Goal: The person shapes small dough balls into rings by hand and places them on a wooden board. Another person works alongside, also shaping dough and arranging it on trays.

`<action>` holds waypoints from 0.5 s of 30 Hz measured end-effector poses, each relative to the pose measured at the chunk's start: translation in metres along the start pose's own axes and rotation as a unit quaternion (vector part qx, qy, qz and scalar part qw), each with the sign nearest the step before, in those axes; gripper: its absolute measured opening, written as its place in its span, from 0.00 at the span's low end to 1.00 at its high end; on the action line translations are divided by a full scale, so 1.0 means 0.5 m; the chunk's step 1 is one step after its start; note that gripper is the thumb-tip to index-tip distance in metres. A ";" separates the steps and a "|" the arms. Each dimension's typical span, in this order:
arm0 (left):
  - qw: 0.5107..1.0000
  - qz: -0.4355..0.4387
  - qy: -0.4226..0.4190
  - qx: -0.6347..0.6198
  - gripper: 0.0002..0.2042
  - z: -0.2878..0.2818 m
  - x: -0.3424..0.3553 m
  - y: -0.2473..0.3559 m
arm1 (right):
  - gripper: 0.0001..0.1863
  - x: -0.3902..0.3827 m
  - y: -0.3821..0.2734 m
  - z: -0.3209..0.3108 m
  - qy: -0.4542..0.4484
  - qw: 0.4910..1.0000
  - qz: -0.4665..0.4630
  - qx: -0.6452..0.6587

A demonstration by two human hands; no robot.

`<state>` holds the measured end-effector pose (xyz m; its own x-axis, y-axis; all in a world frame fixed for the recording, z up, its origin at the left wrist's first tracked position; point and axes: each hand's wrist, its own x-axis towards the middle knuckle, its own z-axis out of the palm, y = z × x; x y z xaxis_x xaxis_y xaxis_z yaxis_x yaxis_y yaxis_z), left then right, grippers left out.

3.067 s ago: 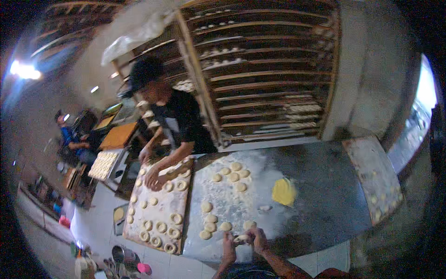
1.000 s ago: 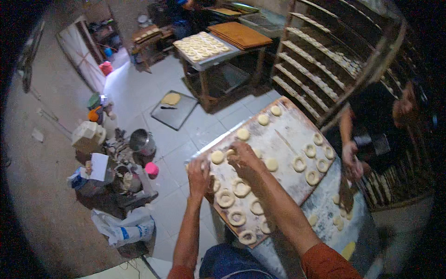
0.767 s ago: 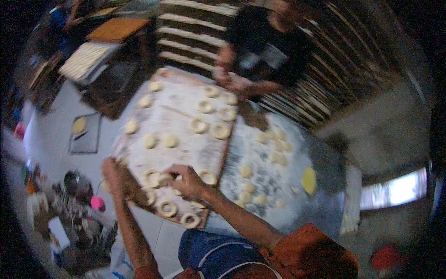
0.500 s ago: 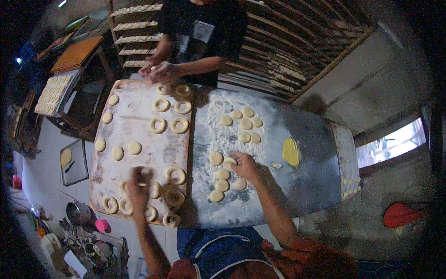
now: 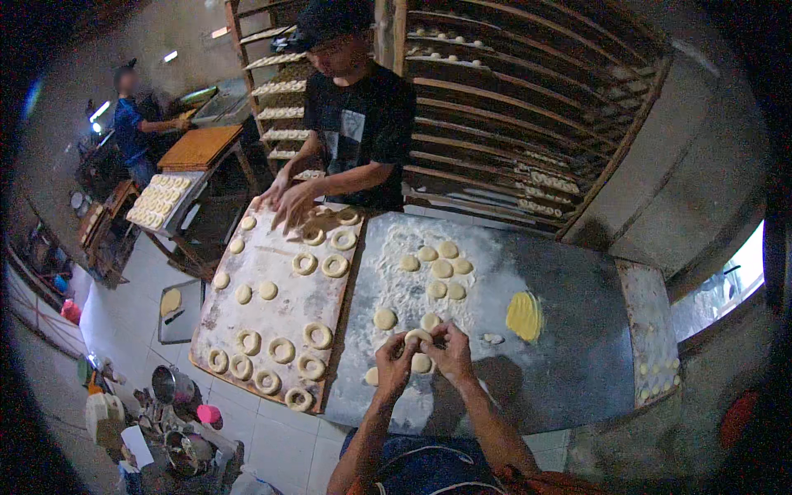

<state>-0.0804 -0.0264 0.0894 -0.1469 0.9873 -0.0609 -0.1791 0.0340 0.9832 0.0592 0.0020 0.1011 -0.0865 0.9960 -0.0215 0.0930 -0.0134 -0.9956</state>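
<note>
In front of me, over the floured metal table [image 5: 569, 371], both my hands hold one piece of dough [image 5: 418, 337] that looks curved or ring-shaped. My left hand [image 5: 396, 360] pinches its left side and my right hand [image 5: 451, 355] its right side. Fingers hide part of the dough. Flat round dough pieces lie around them: one dough disc [image 5: 384, 318] to the left, another disc [image 5: 421, 363] just below the hands. Farther back sits a group of dough discs [image 5: 442, 269]. Several dough rings [image 5: 281, 351] rest on the floured wooden board [image 5: 285, 309] to my left.
Across the board, a co-worker's hands [image 5: 293, 202] work near a dough ring [image 5: 313, 234]. A yellow smear of soft fat or paste [image 5: 524, 316] lies on the table at right. Shelves of dough [image 5: 280, 112] stand behind. Pots [image 5: 172, 384] stand low at left.
My left hand has left the board and joined my right on the dough piece. A ring now lies where my left hand was. The co-worker's hands have spread over the board. The view has tilted upward.
</note>
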 end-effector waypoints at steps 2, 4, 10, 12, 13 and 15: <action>1.000 0.019 -0.007 0.003 0.13 0.036 -0.021 0.018 | 0.23 -0.015 0.018 -0.032 -0.023 0.997 -0.053 0.044; 0.999 0.027 -0.001 0.040 0.13 0.054 -0.044 0.028 | 0.25 -0.030 0.005 -0.048 -0.038 0.995 -0.062 0.065; 0.998 -0.015 -0.049 0.023 0.13 0.107 -0.092 0.051 | 0.28 -0.061 -0.013 -0.132 -0.176 0.975 -0.045 0.127; 0.993 -0.044 -0.086 -0.063 0.15 0.101 -0.094 0.026 | 0.27 -0.060 -0.011 -0.161 -0.291 0.946 0.003 0.142; 0.991 -0.046 -0.095 -0.076 0.17 0.097 -0.108 0.014 | 0.27 -0.062 -0.008 -0.164 -0.293 0.934 0.028 0.203; 0.986 -0.047 -0.116 -0.107 0.21 0.101 -0.129 0.003 | 0.27 -0.060 0.002 -0.171 -0.292 0.899 0.074 0.318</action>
<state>-0.0223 -0.0825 0.1034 0.1028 0.9910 -0.0853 -0.3858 0.1188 0.9149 0.1465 -0.0206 0.1084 -0.6431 0.7655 -0.0179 -0.4235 -0.3751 -0.8246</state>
